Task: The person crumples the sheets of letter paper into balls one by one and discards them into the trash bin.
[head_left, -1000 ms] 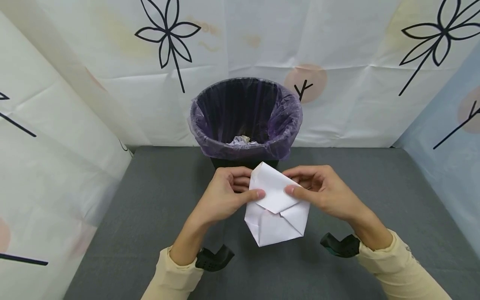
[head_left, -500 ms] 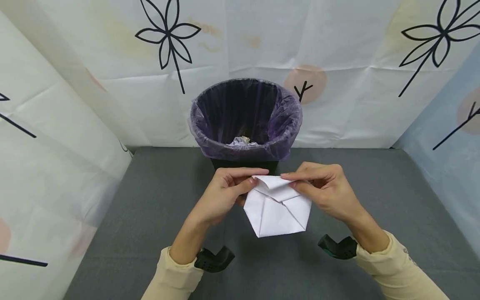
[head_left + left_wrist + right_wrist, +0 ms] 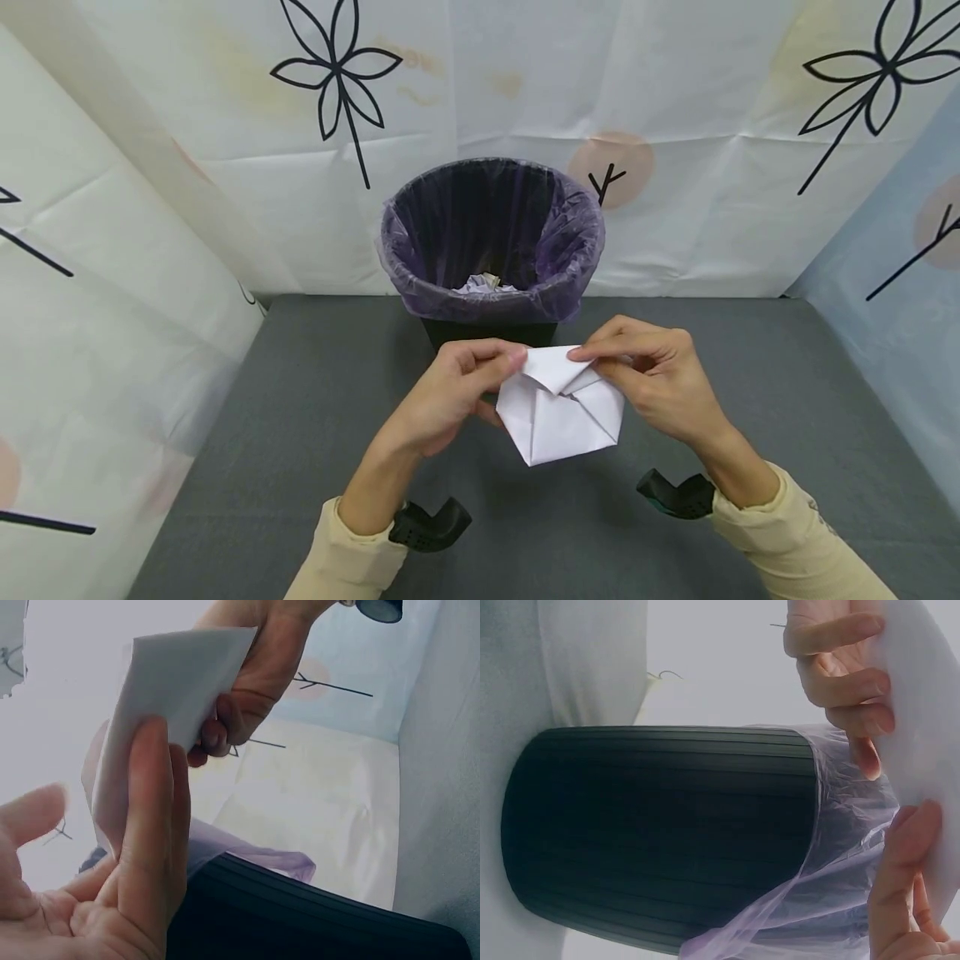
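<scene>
A folded sheet of white paper (image 3: 566, 425) is held up between both hands, with creased flaps facing the head camera and its top flap turned down. At its upper left corner, my left hand (image 3: 442, 404) holds it, thumb tip by the flap; the left wrist view shows long fingers (image 3: 150, 787) laid along its back. My right hand (image 3: 660, 375) pinches the top right edge between thumb and forefinger. The right wrist view shows the back of the paper (image 3: 922, 712) with fingers of both hands on it.
Just beyond the hands stands a black waste bin (image 3: 487, 332) lined with a purple plastic bag (image 3: 480, 307). Crumpled paper (image 3: 480, 284) lies inside it. The grey tabletop (image 3: 322, 375) meets patterned white cloth walls (image 3: 247, 208) at the back and sides.
The paper's pointed top has been folded down toward the front, making the paper shorter. The left thumb has moved up to the top corner, and the right fingers have shifted along the top edge.
</scene>
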`<act>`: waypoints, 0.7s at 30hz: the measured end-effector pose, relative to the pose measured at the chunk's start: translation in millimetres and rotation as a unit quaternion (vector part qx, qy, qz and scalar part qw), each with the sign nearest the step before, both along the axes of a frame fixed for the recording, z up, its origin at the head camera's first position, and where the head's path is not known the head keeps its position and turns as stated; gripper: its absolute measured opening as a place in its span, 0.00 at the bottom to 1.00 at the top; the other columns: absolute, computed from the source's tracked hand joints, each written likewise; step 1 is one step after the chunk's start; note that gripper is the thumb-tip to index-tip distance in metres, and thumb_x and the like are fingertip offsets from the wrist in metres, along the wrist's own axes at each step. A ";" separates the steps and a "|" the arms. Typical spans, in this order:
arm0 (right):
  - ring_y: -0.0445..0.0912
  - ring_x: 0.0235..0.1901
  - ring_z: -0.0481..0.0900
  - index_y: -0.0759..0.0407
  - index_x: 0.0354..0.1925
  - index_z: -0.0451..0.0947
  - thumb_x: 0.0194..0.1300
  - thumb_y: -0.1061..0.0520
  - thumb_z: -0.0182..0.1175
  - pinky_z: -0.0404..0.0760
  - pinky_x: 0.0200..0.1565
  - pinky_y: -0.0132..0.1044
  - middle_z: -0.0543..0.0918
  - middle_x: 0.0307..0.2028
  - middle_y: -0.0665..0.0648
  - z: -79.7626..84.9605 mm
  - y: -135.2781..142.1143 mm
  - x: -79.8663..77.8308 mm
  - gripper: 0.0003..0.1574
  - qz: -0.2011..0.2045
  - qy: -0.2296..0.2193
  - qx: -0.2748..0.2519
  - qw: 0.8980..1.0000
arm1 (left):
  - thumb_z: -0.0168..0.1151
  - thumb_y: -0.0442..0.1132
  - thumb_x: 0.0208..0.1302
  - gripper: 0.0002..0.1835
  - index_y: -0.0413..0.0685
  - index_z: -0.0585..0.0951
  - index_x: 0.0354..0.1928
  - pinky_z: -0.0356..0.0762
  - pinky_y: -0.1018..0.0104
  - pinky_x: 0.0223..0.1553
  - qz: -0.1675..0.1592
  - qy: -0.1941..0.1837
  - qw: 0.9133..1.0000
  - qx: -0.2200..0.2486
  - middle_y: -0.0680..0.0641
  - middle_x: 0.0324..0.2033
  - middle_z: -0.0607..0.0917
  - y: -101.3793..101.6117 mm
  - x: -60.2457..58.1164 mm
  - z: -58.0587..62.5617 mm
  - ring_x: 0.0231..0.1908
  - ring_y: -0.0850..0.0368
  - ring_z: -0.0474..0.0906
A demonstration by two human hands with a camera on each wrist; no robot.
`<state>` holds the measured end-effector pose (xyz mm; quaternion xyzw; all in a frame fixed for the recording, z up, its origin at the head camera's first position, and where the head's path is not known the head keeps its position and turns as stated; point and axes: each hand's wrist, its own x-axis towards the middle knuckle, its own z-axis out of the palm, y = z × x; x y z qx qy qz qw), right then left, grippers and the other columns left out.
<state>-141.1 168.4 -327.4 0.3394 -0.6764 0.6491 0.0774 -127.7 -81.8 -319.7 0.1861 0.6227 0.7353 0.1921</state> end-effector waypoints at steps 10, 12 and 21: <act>0.50 0.48 0.78 0.66 0.48 0.86 0.68 0.77 0.49 0.80 0.42 0.36 0.82 0.49 0.59 3.7 4.3 0.2 0.22 0.065 -0.041 0.042 0.996 | 0.66 0.25 0.65 0.13 0.28 0.83 0.50 0.85 0.62 0.35 0.087 0.059 0.993 -0.050 0.35 0.39 0.89 6.7 2.4 -2.4 0.34 0.52 0.87; 0.51 0.48 0.78 0.67 0.48 0.85 0.68 0.75 0.54 0.81 0.40 0.36 0.83 0.49 0.59 4.6 3.6 0.2 0.17 0.065 -0.056 0.048 0.995 | 0.68 0.25 0.64 0.12 0.29 0.84 0.48 0.85 0.62 0.33 0.103 0.079 0.990 -0.059 0.36 0.38 0.89 8.0 2.7 -2.7 0.33 0.52 0.88; 0.47 0.30 0.84 0.69 0.51 0.84 0.59 0.77 0.67 0.83 0.23 0.37 0.86 0.42 0.61 5.1 -5.7 1.2 0.21 -0.027 -0.074 0.026 0.997 | 0.68 0.30 0.65 0.17 0.34 0.81 0.55 0.86 0.59 0.36 0.112 0.120 0.984 -0.074 0.39 0.42 0.89 16.4 5.9 -4.9 0.38 0.52 0.88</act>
